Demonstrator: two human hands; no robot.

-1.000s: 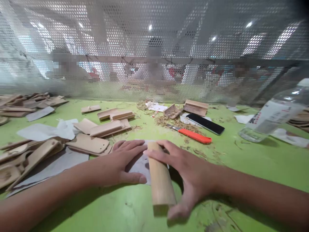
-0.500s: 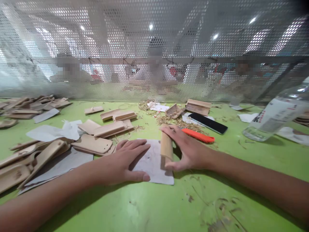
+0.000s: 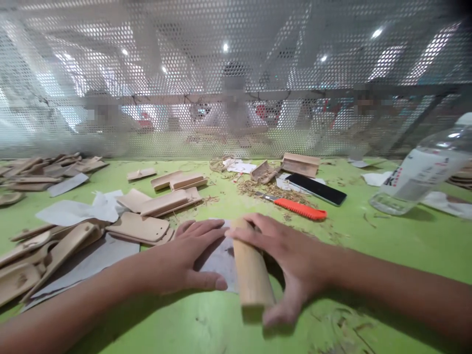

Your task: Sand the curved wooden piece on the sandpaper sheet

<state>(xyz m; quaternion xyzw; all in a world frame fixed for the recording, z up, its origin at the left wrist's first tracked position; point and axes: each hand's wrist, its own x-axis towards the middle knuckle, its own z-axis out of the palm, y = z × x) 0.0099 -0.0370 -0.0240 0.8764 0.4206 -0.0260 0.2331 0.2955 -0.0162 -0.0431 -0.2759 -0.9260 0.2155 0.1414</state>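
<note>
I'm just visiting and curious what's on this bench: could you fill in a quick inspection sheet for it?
Surface: green table, scuffed, strewn with shavings.
Job's things: wooden piece lying partly on a grey sandpaper sheet.
Clutter: wooden blanks stacked at left, orange-handled knife, black phone, clear bottle lying on its side, paper scraps.
Hands: left hand flat on the sheet; right hand wrapped over the wooden piece.
Cables: nothing seen.
Surroundings: perforated metal screen along the far edge, blurred people behind it.
</note>
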